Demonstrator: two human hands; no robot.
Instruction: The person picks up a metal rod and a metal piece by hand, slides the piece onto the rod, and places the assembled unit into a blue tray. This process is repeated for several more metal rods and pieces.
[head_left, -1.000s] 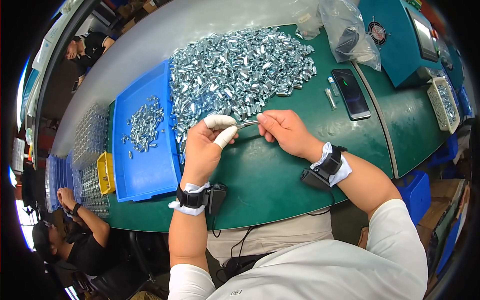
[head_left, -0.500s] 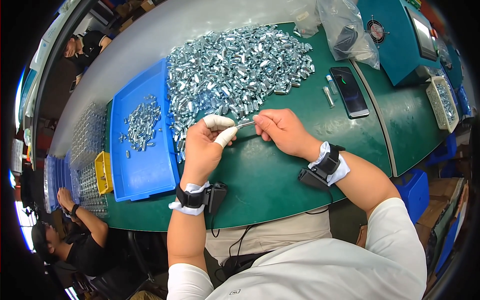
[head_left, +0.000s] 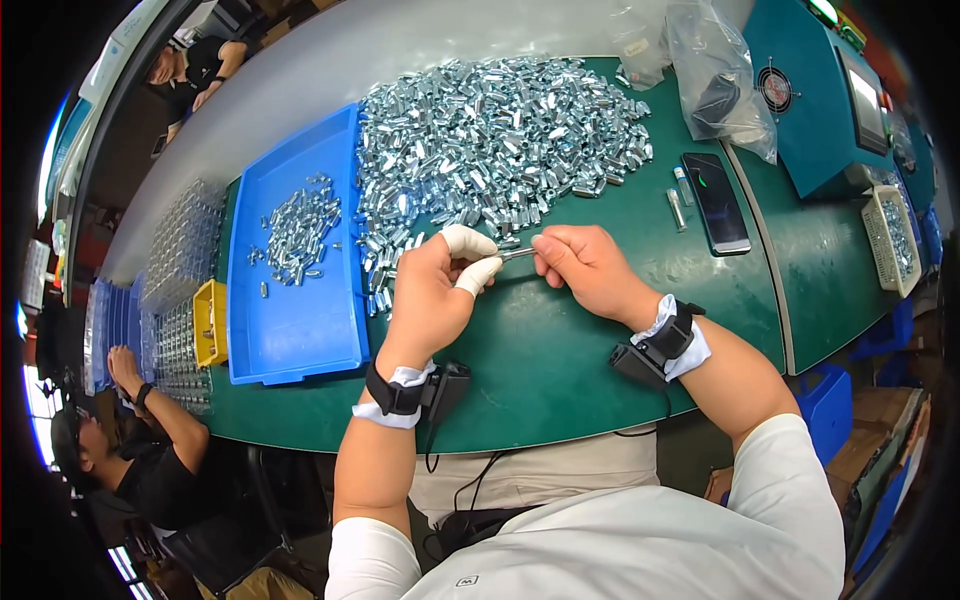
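Observation:
My left hand (head_left: 435,290), with white cots on the thumb and forefinger, and my right hand (head_left: 590,268) meet over the green table (head_left: 540,360). Between them they pinch one small silver metal part (head_left: 517,254), each hand on one end. Just beyond the hands lies a big heap of the same silver parts (head_left: 495,130). A blue tray (head_left: 300,320) to the left holds a smaller scatter of sorted parts (head_left: 295,225). Both wrists carry black bands with small devices.
A dark phone (head_left: 717,200) and two small tubes (head_left: 678,198) lie right of the heap, clear plastic bags (head_left: 715,80) and a teal machine (head_left: 830,100) behind. A yellow box (head_left: 210,322) and clear part trays (head_left: 180,270) sit left. Another person (head_left: 150,470) works at lower left.
Both hands stay together on the small part; their fingers have shifted only slightly. The heap and tray look unchanged.

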